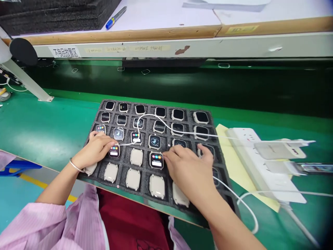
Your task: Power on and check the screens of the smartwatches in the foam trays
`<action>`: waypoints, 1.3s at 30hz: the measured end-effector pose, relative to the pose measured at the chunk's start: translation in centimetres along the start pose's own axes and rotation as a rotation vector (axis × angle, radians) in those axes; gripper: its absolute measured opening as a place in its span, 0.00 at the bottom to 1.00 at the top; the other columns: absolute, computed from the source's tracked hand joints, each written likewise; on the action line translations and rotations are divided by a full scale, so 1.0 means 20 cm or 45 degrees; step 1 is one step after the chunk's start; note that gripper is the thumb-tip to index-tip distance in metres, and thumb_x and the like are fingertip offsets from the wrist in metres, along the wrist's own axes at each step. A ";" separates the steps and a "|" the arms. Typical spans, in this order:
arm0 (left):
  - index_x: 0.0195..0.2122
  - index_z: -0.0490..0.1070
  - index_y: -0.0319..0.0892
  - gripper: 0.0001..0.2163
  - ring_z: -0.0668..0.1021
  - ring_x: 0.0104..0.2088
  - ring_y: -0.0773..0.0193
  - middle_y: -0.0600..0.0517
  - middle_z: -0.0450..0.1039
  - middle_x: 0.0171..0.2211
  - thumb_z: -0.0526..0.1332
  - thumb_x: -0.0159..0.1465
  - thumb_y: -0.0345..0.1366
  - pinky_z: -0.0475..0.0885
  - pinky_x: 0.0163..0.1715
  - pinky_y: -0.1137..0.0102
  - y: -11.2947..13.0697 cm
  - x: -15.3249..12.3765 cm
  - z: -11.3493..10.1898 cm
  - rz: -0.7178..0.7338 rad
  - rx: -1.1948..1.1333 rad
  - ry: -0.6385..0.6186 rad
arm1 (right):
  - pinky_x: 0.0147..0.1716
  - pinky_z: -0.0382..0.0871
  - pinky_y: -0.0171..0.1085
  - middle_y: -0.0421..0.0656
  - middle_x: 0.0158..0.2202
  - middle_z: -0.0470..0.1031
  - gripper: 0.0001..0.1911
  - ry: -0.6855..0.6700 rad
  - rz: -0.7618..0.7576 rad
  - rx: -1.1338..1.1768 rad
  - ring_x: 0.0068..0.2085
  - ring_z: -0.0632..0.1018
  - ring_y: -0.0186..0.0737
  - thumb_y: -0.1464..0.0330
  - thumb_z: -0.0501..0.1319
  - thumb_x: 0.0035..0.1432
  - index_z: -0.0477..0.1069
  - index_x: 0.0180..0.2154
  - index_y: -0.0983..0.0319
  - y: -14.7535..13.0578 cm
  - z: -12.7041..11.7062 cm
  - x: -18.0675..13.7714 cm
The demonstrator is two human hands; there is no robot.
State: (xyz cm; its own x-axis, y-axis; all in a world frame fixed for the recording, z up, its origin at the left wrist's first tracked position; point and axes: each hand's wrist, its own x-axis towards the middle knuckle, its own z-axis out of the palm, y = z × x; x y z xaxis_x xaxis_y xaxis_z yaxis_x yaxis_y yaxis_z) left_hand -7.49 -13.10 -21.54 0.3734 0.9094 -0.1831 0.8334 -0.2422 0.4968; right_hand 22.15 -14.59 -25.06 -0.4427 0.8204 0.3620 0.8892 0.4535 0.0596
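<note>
A black foam tray [149,173] holds rows of smartwatch bodies without straps. My left hand [96,150] is closed, its fingertips pinching the end of a white charging cable [147,116] beside a watch with a lit screen [114,151]. My right hand [191,166] reaches over the tray's right half. Its thumb and forefinger are pressed together against the right edge of another lit watch [156,160]. A second white cable [249,211] runs under this hand; what the fingertips pinch is hidden. Several watches in the near rows lie face down, such as this pale one [157,186].
A white power strip [249,149] with plugged-in chargers [281,149] rests on yellow paper [226,142] at the right. Behind the tray runs a shelf edge [156,48] carrying a pen [116,17] and black foam [57,15]. A lamp post [28,78] stands at left.
</note>
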 end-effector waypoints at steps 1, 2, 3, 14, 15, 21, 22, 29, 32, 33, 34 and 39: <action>0.46 0.77 0.46 0.19 0.73 0.49 0.56 0.51 0.81 0.46 0.46 0.74 0.42 0.52 0.58 0.54 -0.01 0.02 -0.01 -0.004 0.002 -0.019 | 0.57 0.45 0.50 0.40 0.28 0.75 0.18 0.003 0.011 -0.015 0.31 0.72 0.40 0.75 0.54 0.67 0.77 0.27 0.59 0.01 0.01 0.02; 0.45 0.77 0.46 0.18 0.73 0.49 0.55 0.51 0.81 0.46 0.47 0.74 0.42 0.52 0.58 0.54 -0.01 0.04 -0.02 -0.007 0.002 -0.045 | 0.57 0.45 0.50 0.40 0.28 0.75 0.19 0.007 0.020 -0.028 0.31 0.71 0.40 0.75 0.54 0.66 0.77 0.26 0.59 0.01 0.02 0.03; 0.45 0.78 0.46 0.18 0.73 0.49 0.55 0.51 0.81 0.47 0.48 0.74 0.43 0.52 0.57 0.53 -0.01 0.05 -0.03 -0.009 0.002 -0.073 | 0.57 0.45 0.50 0.40 0.28 0.75 0.19 0.009 0.024 -0.034 0.31 0.71 0.39 0.75 0.54 0.66 0.77 0.26 0.59 0.01 0.02 0.03; 0.40 0.77 0.47 0.15 0.75 0.44 0.56 0.52 0.81 0.39 0.52 0.70 0.46 0.50 0.60 0.51 -0.02 0.09 -0.10 -0.047 -0.006 -0.229 | 0.58 0.45 0.49 0.39 0.27 0.75 0.16 0.022 0.015 -0.009 0.31 0.70 0.39 0.75 0.55 0.65 0.74 0.26 0.60 -0.01 0.02 0.04; 0.39 0.76 0.47 0.14 0.76 0.43 0.56 0.53 0.81 0.37 0.54 0.69 0.46 0.51 0.60 0.51 -0.02 0.09 -0.10 -0.074 -0.008 -0.195 | 0.58 0.45 0.50 0.39 0.28 0.76 0.16 0.062 0.037 -0.020 0.31 0.71 0.39 0.75 0.56 0.65 0.75 0.26 0.60 0.00 0.02 0.04; 0.36 0.76 0.46 0.07 0.76 0.44 0.55 0.51 0.79 0.39 0.61 0.66 0.42 0.61 0.53 0.56 0.09 0.06 -0.05 -0.097 -0.065 0.283 | 0.56 0.55 0.50 0.42 0.34 0.81 0.10 0.369 0.244 0.187 0.34 0.78 0.42 0.67 0.56 0.69 0.73 0.34 0.59 0.14 -0.15 -0.07; 0.36 0.76 0.46 0.07 0.76 0.43 0.56 0.51 0.79 0.39 0.61 0.66 0.41 0.62 0.52 0.58 0.12 0.06 -0.02 -0.032 -0.104 0.239 | 0.54 0.57 0.49 0.41 0.33 0.81 0.10 0.341 0.223 0.279 0.34 0.78 0.42 0.66 0.55 0.69 0.72 0.36 0.58 0.18 -0.19 -0.11; 0.39 0.76 0.48 0.04 0.75 0.44 0.52 0.50 0.79 0.39 0.61 0.68 0.36 0.56 0.55 0.46 0.33 0.07 0.17 0.240 0.317 0.065 | 0.47 0.65 0.45 0.41 0.33 0.79 0.09 0.036 0.164 0.349 0.35 0.79 0.42 0.66 0.53 0.70 0.71 0.39 0.56 0.39 -0.38 -0.47; 0.43 0.76 0.47 0.08 0.74 0.45 0.46 0.45 0.78 0.41 0.57 0.69 0.36 0.55 0.57 0.40 0.37 0.09 0.15 0.370 0.566 0.108 | 0.48 0.67 0.43 0.40 0.33 0.78 0.09 -0.070 0.133 0.394 0.36 0.79 0.40 0.69 0.54 0.69 0.72 0.38 0.56 0.41 -0.37 -0.59; 0.45 0.75 0.47 0.09 0.74 0.45 0.46 0.44 0.77 0.41 0.55 0.70 0.35 0.55 0.59 0.40 0.38 0.10 0.14 0.415 0.599 0.103 | 0.50 0.67 0.44 0.39 0.32 0.78 0.10 -0.095 0.132 0.402 0.35 0.79 0.39 0.71 0.54 0.69 0.73 0.38 0.57 0.41 -0.35 -0.62; 0.45 0.75 0.47 0.11 0.74 0.45 0.46 0.44 0.77 0.39 0.53 0.70 0.34 0.55 0.60 0.40 0.39 0.11 0.13 0.456 0.607 0.090 | 0.52 0.66 0.44 0.39 0.32 0.78 0.11 -0.116 0.127 0.405 0.34 0.79 0.38 0.72 0.53 0.69 0.73 0.37 0.57 0.40 -0.33 -0.64; 0.40 0.74 0.46 0.08 0.77 0.43 0.49 0.47 0.78 0.35 0.56 0.68 0.40 0.53 0.65 0.41 0.39 0.17 0.07 0.458 0.513 0.030 | 0.54 0.63 0.46 0.40 0.33 0.77 0.12 -0.091 0.116 0.374 0.33 0.78 0.36 0.75 0.52 0.70 0.73 0.44 0.60 0.35 -0.26 -0.66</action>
State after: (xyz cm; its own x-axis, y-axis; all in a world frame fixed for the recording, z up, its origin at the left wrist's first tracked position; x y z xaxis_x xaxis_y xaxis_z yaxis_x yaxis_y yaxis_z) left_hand 0.79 -12.34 -19.49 0.6587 0.7514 -0.0397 0.7466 -0.6461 0.1586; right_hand 34.76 -24.05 -24.49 -0.3790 0.8799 0.2865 0.8590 0.4497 -0.2449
